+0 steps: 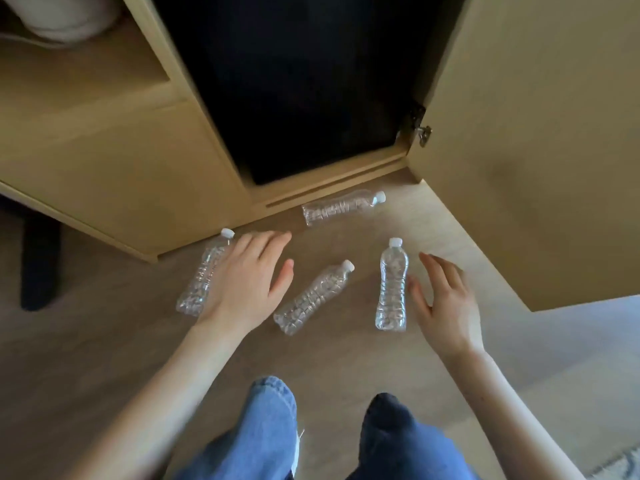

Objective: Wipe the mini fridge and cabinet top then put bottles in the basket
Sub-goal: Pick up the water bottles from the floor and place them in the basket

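In the head view, four clear ribbed plastic bottles with white caps lie flat on the pale wooden floor point(346, 358) before the light wooden cabinet point(138, 161), whose dark compartment stands open. The far bottle point(341, 207) lies at 12 o'clock, touching the cabinet base; the left bottle point(204, 275) at 9 o'clock, the middle bottle point(313, 299) in the centre, the right bottle point(393, 285) at 3 o'clock. The left hand point(242, 282) is spread with straight fingers over the left bottle; I cannot tell if it touches. The right hand point(443, 299) is also spread and holds nothing, its thumb just beside the right bottle. No basket and no cloth are visible, so I judge that gathering has only begun; the wiping cannot be judged. The open cabinet door point(536, 150) hangs at 2 o'clock, its lower edge near the right hand, which limits movement there. Toward 6 and 8 o'clock the floor gives more room.
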`<action>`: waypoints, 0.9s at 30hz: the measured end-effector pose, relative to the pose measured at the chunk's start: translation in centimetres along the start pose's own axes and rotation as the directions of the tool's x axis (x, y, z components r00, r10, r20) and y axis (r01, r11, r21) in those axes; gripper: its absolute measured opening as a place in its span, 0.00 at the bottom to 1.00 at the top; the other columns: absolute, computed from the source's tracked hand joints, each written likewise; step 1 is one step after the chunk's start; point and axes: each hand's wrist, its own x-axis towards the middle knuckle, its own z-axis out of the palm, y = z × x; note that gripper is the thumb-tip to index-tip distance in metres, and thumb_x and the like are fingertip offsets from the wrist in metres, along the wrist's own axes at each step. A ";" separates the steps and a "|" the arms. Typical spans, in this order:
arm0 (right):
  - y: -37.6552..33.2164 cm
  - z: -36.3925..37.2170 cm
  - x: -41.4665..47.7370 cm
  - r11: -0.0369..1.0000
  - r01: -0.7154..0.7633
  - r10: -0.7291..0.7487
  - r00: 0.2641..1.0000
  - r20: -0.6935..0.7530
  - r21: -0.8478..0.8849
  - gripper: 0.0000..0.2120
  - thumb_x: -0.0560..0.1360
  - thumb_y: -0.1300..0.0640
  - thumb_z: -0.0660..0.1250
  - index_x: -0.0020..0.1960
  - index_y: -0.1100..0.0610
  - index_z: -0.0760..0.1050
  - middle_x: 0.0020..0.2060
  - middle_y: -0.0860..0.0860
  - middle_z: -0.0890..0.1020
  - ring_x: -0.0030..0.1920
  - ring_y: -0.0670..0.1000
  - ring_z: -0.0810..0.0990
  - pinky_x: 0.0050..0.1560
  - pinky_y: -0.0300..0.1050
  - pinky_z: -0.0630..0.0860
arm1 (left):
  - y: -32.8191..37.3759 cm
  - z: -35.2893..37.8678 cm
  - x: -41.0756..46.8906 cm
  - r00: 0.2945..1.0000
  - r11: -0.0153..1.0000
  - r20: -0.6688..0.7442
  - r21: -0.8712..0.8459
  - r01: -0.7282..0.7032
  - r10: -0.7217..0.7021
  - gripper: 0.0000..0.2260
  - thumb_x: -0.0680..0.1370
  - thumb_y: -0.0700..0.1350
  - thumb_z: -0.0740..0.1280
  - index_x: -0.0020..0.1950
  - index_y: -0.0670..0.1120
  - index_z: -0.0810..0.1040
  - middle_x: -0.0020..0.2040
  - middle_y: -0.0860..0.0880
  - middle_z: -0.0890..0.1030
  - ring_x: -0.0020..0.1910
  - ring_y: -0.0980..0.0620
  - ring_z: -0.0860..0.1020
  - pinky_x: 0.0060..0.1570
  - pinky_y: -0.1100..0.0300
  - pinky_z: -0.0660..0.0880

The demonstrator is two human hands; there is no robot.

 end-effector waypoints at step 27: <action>7.5 15.4 0.7 0.911 -0.388 0.411 0.876 0.252 -0.137 0.37 0.76 0.40 0.69 0.79 0.50 0.58 0.68 0.59 0.69 0.66 0.64 0.70 0.58 0.55 0.73 | -1.1 23.3 0.7 0.898 0.992 0.424 0.013 0.126 -0.119 0.36 0.75 0.66 0.62 0.76 0.48 0.60 0.69 0.48 0.71 0.67 0.46 0.71 0.61 0.53 0.70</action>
